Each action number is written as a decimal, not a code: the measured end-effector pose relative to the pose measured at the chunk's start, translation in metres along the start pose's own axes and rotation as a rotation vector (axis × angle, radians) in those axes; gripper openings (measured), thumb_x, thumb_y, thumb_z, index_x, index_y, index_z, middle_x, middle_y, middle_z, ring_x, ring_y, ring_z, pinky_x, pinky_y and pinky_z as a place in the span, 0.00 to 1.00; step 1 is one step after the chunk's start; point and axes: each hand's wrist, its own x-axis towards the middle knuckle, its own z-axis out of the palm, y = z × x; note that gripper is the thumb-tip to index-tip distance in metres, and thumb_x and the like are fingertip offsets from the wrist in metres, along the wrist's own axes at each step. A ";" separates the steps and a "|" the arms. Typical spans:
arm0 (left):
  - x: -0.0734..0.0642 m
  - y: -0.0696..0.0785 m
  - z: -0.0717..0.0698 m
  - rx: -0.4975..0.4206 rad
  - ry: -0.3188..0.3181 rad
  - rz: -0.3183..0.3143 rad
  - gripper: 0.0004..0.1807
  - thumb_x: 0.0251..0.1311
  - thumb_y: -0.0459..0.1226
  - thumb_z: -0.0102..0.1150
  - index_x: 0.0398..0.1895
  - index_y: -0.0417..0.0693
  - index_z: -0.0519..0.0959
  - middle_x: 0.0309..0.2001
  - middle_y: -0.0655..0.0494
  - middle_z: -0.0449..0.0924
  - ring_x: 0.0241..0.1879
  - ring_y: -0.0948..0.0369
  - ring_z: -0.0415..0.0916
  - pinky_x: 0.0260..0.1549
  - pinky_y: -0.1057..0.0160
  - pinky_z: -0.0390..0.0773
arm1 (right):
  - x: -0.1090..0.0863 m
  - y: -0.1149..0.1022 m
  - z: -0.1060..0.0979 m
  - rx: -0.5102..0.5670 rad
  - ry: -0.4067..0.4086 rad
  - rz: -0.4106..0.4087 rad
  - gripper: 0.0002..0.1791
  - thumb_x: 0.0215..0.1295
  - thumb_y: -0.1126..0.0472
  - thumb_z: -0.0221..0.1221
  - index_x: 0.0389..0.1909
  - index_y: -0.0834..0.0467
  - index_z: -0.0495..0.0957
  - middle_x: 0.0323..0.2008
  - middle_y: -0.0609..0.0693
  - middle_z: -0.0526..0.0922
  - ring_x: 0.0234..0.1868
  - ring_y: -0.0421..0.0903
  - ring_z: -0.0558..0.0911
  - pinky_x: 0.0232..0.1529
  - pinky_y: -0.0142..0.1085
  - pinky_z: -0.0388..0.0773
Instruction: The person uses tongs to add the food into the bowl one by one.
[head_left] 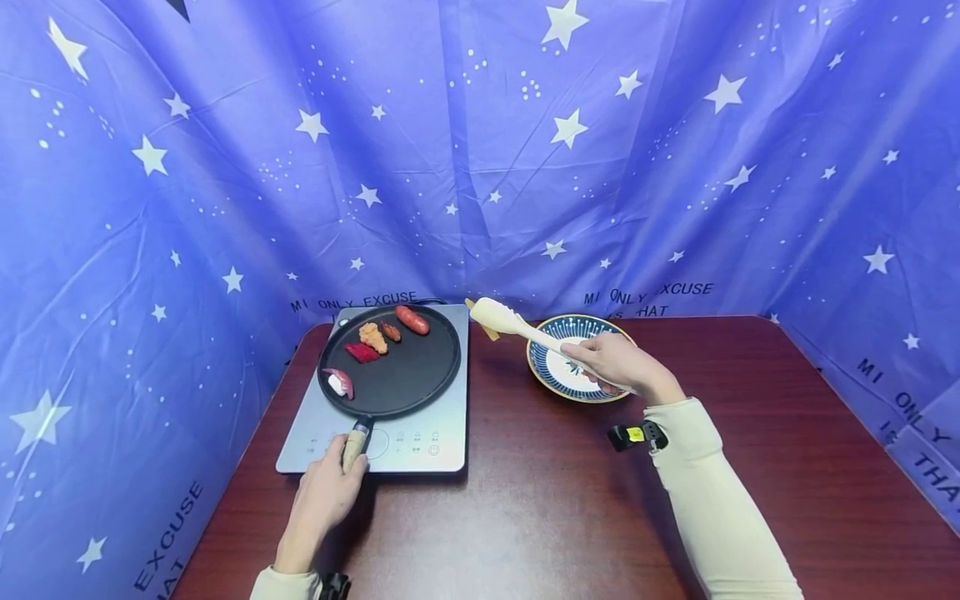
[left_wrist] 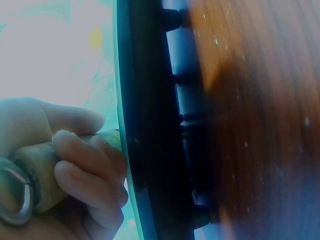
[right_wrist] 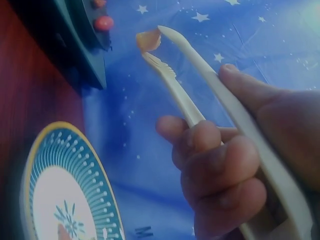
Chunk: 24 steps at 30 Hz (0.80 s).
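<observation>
My left hand [head_left: 326, 487] grips the wooden handle [head_left: 355, 447] of a flat black frying pan [head_left: 408, 375]. Towards the pan's left and far side lie a sausage [head_left: 412, 320], a small brown piece [head_left: 391, 332], a golden crumbly piece [head_left: 372, 337], a dark red piece [head_left: 362, 352] and a purple-and-white piece [head_left: 341, 384]. Cream tongs [head_left: 517, 325] are held in my right hand [head_left: 618, 362], their tips pinching a thin yellowish-orange food piece [right_wrist: 149, 41]. The tongs' tips are in the air between pan and plate. Beneath the right hand sits a blue-patterned plate [head_left: 546, 379].
The pan stands on a silver induction cooker [head_left: 450, 417] at the left of the dark red wooden table [head_left: 517, 517]. A blue star-printed curtain [head_left: 420, 167] surrounds the table. In the right wrist view, something reddish on the plate shows only partly.
</observation>
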 end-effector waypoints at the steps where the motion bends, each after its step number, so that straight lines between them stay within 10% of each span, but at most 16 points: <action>1: 0.000 0.000 0.000 0.000 0.000 0.000 0.22 0.62 0.44 0.51 0.58 0.46 0.67 0.22 0.50 0.70 0.21 0.54 0.68 0.20 0.57 0.65 | 0.002 -0.001 0.001 -0.009 -0.001 -0.005 0.26 0.68 0.41 0.49 0.25 0.59 0.78 0.10 0.47 0.68 0.08 0.41 0.66 0.11 0.32 0.61; 24: 0.000 0.001 -0.001 0.002 -0.002 0.003 0.22 0.62 0.44 0.51 0.57 0.45 0.67 0.22 0.51 0.69 0.22 0.54 0.68 0.20 0.57 0.66 | 0.026 -0.049 0.046 -0.185 -0.047 -0.066 0.27 0.69 0.41 0.48 0.19 0.57 0.77 0.11 0.50 0.73 0.07 0.41 0.71 0.13 0.36 0.71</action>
